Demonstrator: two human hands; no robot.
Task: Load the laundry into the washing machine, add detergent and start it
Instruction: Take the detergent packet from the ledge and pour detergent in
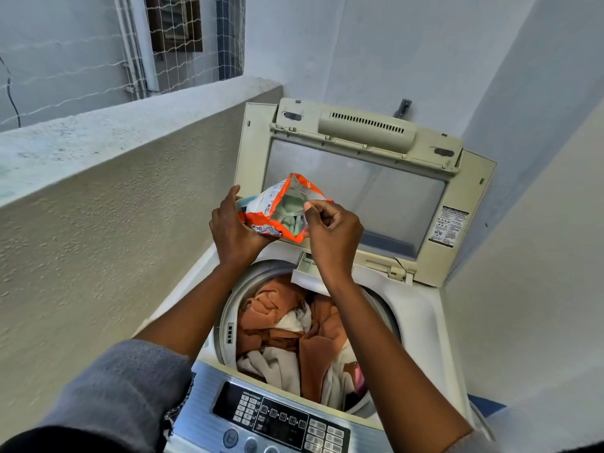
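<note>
A top-loading washing machine [421, 322] stands below me with its lid [356, 188] raised. Brown and white laundry [294, 338] fills the drum. Above the drum's far side I hold an orange and white detergent pouch [281, 207], its mouth open toward me. My left hand [233, 228] grips the pouch from the left side. My right hand [330, 230] pinches the pouch's right edge between thumb and fingers. A small white detergent drawer [307, 273] stands pulled out at the back rim, just under my right wrist.
The control panel [281, 420] with several buttons lies at the near edge. A rough parapet wall [114, 207] runs along the left, close to the machine. White walls [539, 289] close in on the right and behind.
</note>
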